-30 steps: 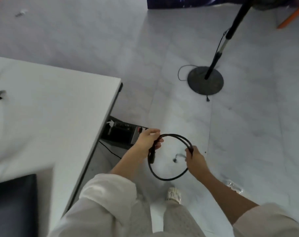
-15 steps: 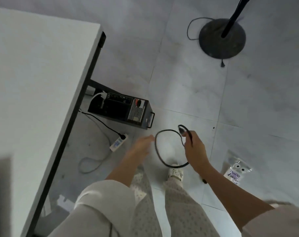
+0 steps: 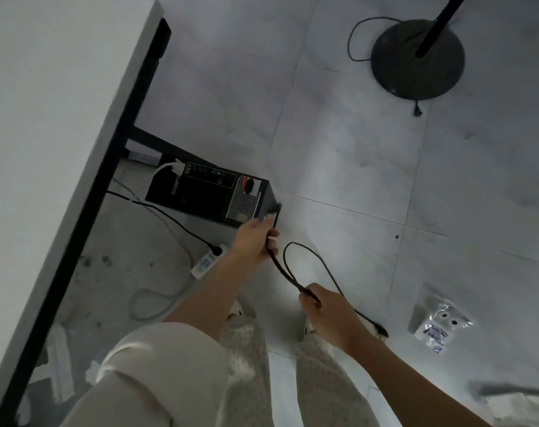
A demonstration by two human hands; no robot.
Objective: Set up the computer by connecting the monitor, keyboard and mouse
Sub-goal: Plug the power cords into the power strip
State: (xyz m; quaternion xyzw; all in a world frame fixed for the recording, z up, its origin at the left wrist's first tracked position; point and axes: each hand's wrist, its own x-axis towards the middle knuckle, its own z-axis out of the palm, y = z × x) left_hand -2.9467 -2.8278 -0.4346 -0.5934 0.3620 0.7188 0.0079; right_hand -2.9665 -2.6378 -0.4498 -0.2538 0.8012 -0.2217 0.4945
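A black computer case (image 3: 206, 195) stands on the floor under the white desk (image 3: 55, 118), its rear panel facing me, with a white plug in it at the left. My left hand (image 3: 253, 241) grips a black cable (image 3: 296, 266) near its plug end, close to the case's right corner. My right hand (image 3: 320, 306) holds the same cable lower down. A loop of the cable hangs between the two hands, and its tail trails toward the floor on the right.
A white power strip (image 3: 207, 262) with a black lead lies on the tiles left of my left arm. A black round stand base (image 3: 416, 63) sits at the upper right. A small plastic bag (image 3: 437, 325) lies at the right. My legs and shoes are below.
My left hand has taken hold of the cable's end and carried it up toward the case. The tight coil has opened into a loose loop. The view has tilted further down.
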